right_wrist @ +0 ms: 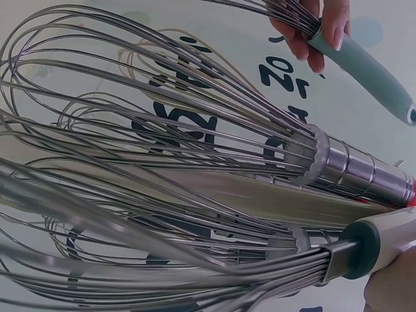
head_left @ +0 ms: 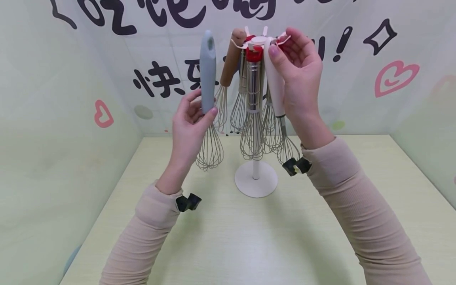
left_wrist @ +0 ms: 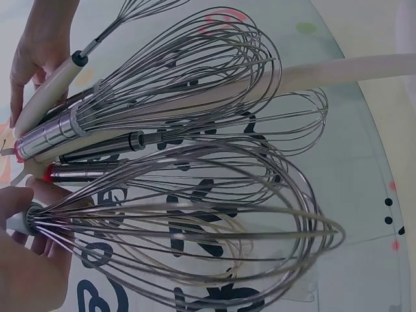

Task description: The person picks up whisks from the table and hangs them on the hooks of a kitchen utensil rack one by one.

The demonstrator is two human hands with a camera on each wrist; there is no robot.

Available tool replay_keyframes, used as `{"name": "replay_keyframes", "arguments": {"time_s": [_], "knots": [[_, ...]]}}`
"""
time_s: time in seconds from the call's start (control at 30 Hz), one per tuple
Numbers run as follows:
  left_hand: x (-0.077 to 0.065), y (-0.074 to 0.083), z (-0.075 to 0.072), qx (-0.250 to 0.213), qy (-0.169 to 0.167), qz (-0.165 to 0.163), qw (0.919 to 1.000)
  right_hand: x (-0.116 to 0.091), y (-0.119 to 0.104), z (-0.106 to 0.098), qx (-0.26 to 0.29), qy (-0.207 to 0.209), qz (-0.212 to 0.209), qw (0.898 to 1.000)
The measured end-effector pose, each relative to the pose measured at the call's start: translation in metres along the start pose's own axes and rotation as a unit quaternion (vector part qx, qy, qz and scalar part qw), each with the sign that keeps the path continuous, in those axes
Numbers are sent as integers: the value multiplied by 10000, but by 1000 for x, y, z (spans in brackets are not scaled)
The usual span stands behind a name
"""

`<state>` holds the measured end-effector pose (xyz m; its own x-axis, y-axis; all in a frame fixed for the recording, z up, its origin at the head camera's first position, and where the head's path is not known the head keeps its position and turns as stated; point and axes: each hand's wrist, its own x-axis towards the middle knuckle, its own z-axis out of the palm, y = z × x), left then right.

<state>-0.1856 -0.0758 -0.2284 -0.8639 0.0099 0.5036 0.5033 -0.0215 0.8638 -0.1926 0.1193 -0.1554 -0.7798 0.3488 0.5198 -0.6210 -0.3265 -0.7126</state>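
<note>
My left hand (head_left: 190,120) pinches the bottom of the light blue handle of a balloon whisk (head_left: 208,67), which stays upright, wires down, left of a white rack (head_left: 256,189). In the left wrist view its wires (left_wrist: 325,231) fill the foreground. At the rack's top, my right hand (head_left: 304,75) holds a white-handled whisk (head_left: 275,83), thumb on the handle's upper end and fingertips at a hook. Its dark collar (right_wrist: 361,248) shows large in the right wrist view. Beside it hangs a steel-handled whisk (head_left: 253,85) with a red top.
A whisk with a brown wooden handle (head_left: 230,65) hangs at the rack's left, and more whisks hang behind, partly hidden. The round base stands on a pale table (head_left: 228,237). A printed cloth (head_left: 117,71) with black writing forms the backdrop.
</note>
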Motion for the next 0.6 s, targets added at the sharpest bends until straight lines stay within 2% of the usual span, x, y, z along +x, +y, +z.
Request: {"name": "replay_keyframes", "arguments": {"time_s": [0.13, 0.37, 0.47, 0.6], "knots": [[-1, 0, 1, -4, -136, 150, 9998, 0, 0, 0, -15, -7, -31, 10000], [0, 0, 4, 143, -84, 406, 9990, 0, 4, -2, -351, -173, -483, 9981], [-1, 1, 5, 111, -46, 445, 9989, 0, 4, -2, -373, -172, -489, 9980], [-1, 4, 5, -83, -100, 365, 9992, 0, 2, -1, -200, -87, -243, 9995]]}}
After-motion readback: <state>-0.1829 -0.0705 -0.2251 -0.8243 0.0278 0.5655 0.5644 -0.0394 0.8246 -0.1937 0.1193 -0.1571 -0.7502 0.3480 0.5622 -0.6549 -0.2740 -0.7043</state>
